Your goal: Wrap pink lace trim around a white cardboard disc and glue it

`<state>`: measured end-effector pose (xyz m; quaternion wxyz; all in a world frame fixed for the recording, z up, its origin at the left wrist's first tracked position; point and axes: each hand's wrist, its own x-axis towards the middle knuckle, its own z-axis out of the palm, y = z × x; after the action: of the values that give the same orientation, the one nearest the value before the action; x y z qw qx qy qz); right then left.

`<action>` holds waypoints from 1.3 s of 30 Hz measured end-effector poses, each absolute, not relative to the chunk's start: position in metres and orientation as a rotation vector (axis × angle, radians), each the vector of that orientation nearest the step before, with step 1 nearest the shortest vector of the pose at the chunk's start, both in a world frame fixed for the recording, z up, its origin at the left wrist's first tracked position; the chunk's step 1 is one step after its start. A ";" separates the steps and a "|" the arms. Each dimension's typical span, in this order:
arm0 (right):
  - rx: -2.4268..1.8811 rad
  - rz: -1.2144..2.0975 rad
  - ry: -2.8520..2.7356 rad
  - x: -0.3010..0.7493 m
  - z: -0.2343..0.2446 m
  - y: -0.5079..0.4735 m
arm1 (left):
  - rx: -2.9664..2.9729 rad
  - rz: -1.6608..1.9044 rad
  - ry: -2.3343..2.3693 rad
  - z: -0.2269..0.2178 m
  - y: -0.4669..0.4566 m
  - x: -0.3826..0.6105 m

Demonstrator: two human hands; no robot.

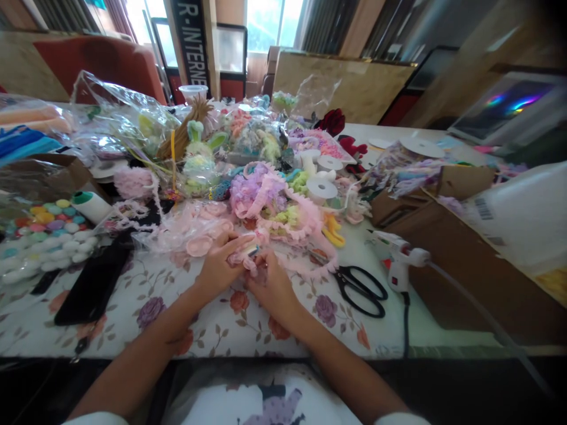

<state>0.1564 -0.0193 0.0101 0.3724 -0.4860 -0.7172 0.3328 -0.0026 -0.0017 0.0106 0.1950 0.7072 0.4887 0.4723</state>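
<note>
My left hand [220, 267] and my right hand [271, 283] meet over the flowered tablecloth [212, 330], both pinched on a strip of pink ruffled lace trim [305, 265]. The trim runs from my fingers up into a heap of pink, purple and green lace [270, 198]. The fingers of both hands are curled closed around the folded end of the strip. Something small and shiny shows between the fingertips; I cannot make out what it is.
Black scissors [361, 287] lie right of my hands, beside a white glue gun [401, 262] with a black cord. A black phone [95, 283] and a bag of pompoms [46, 236] sit left. Cardboard boxes [465, 260] stand right; craft bags fill the back.
</note>
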 end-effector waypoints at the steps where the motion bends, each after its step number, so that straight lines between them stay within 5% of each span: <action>1: -1.221 0.853 -1.827 0.158 0.012 -0.020 | 1.985 1.324 1.362 0.011 -0.002 -0.002; 13: -1.116 0.532 -2.310 0.174 0.063 0.003 | 1.694 1.022 1.066 0.016 0.001 -0.011; 39: -1.031 0.820 -2.292 0.185 0.058 0.022 | 1.396 0.646 0.866 0.019 0.000 -0.010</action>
<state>0.1847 0.0219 0.0578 0.2466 -0.3780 -0.8402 0.3005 -0.0101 0.0002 0.0190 0.6352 0.6108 0.3791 0.2825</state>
